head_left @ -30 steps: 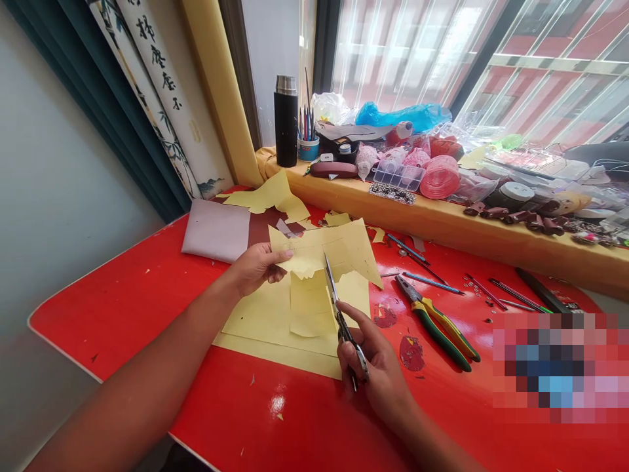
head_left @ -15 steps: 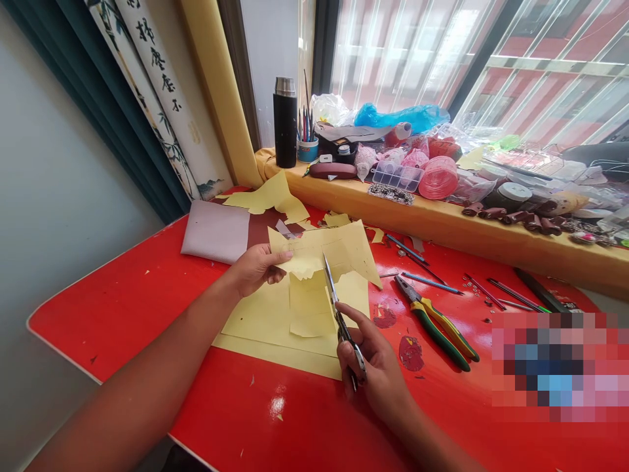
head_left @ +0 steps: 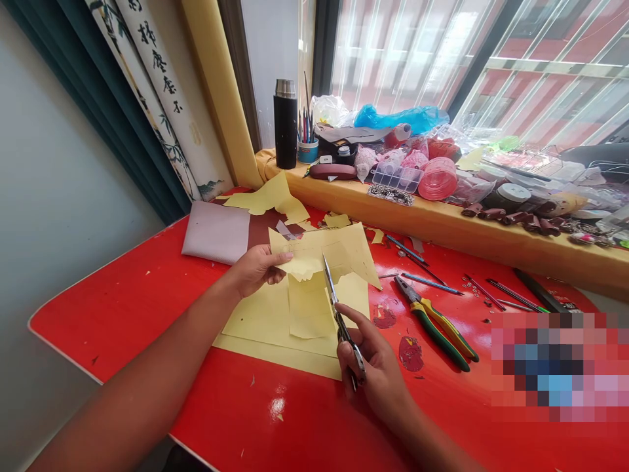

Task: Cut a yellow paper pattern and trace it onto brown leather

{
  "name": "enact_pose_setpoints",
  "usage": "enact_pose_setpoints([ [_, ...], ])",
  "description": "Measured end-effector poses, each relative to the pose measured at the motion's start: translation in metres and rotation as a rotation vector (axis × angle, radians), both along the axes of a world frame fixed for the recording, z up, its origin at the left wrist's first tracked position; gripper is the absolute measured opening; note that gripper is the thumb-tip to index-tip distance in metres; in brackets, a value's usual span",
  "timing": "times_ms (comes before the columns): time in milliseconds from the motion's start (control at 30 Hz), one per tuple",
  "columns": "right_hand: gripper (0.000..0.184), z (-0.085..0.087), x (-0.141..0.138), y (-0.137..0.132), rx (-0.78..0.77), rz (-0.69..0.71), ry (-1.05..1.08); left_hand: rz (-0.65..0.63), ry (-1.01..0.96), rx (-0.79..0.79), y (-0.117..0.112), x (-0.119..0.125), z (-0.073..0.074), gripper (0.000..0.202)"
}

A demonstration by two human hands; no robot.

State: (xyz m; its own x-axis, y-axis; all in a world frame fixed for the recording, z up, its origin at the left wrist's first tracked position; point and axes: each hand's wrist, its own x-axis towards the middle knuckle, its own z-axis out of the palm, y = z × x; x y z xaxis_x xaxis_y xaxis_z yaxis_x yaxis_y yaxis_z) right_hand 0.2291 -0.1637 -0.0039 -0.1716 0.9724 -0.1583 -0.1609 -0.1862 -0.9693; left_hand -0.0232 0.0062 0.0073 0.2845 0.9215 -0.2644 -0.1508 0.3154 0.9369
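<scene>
My left hand (head_left: pixel 263 267) pinches the left end of a yellow sheet of paper (head_left: pixel 339 246) with faint drawn lines and a jagged lower edge. In my right hand (head_left: pixel 371 357) is a pair of scissors (head_left: pixel 339 314), fingers around the handles and blades pointing up and away. The blade tips overlap the sheet's middle; I cannot tell whether they are cutting into it. Below, larger yellow sheets (head_left: pixel 260 314) lie flat on the red table (head_left: pixel 236 419), with a smaller yellow piece (head_left: pixel 309 311) on top.
Pliers (head_left: pixel 437 324) with green and yellow handles lie right of my right hand, near several pencils (head_left: pixel 432 283). Yellow offcuts (head_left: pixel 275 196) and a pinkish case (head_left: pixel 216 233) lie behind my left hand. A black thermos (head_left: pixel 285 124) stands on the cluttered sill.
</scene>
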Motion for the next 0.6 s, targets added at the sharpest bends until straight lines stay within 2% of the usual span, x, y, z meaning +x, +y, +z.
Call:
enact_pose_setpoints([
  [600,0.072,0.0,0.0004,0.0001,0.008,0.002,-0.005,-0.013,0.003,-0.014,-0.0001,-0.0016,-0.0017,0.035],
])
